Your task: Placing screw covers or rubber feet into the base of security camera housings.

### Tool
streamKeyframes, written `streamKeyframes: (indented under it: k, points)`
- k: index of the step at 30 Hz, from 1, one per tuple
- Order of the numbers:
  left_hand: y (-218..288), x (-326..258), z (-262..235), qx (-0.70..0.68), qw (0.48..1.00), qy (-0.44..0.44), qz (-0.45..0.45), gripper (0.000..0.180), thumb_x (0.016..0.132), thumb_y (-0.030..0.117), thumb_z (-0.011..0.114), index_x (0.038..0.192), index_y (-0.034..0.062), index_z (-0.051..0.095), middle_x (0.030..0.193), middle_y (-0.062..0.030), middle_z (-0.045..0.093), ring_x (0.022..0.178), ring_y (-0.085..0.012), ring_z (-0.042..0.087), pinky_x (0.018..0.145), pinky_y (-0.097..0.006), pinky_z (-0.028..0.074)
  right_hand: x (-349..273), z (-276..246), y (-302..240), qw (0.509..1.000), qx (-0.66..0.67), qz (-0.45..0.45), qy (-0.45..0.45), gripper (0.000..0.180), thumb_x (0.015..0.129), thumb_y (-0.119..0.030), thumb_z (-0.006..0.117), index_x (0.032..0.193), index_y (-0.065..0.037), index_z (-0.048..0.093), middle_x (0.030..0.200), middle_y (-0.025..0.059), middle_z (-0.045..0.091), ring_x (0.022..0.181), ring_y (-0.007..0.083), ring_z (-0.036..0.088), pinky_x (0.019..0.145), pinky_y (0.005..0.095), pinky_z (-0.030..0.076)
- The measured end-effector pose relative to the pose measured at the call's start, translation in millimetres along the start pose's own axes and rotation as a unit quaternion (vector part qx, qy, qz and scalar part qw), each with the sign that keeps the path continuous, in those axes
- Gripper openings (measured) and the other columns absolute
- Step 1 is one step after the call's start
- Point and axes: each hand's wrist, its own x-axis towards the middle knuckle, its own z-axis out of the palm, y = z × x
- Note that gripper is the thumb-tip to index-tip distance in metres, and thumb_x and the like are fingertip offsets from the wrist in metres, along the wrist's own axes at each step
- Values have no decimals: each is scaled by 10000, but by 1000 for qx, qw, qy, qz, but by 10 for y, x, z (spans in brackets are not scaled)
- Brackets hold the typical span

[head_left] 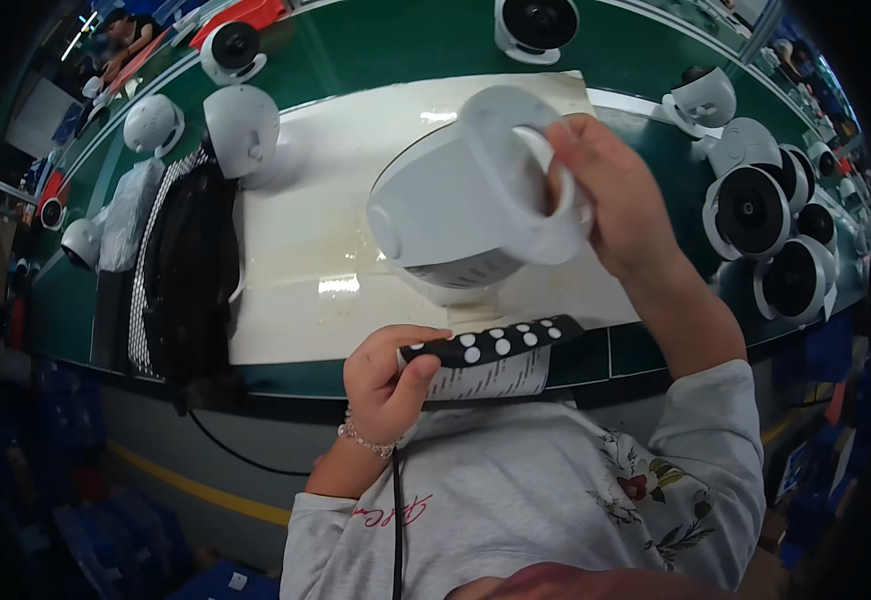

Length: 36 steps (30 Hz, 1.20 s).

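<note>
From my end I see a white, rounded housing [436, 205] held up and tilted over, slightly blurred, with a thin dark seam curving along its far left edge, a band of narrow slots low on its near side, and a smooth loop-like part with an opening — its inner side partly hidden — on the right. Nearer the body, apart from the housing and just below it in my view, I make out a slim black bar [486, 345], held crosswise with its right end slanting slightly away and white round spots paired along its upper face.
</note>
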Motion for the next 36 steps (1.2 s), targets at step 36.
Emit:
streamKeyframes:
  k: [36]
  points:
    - [73,70,27,-46,994,-93,16,182,706,148,642,658,19,523,686,-96,582,544,-220,531,491,-287,408,-655,343,364,895,-279,-282,-203,311,646,67,643,914,-60,548,814,74,600,731,243,601,607,317,460]
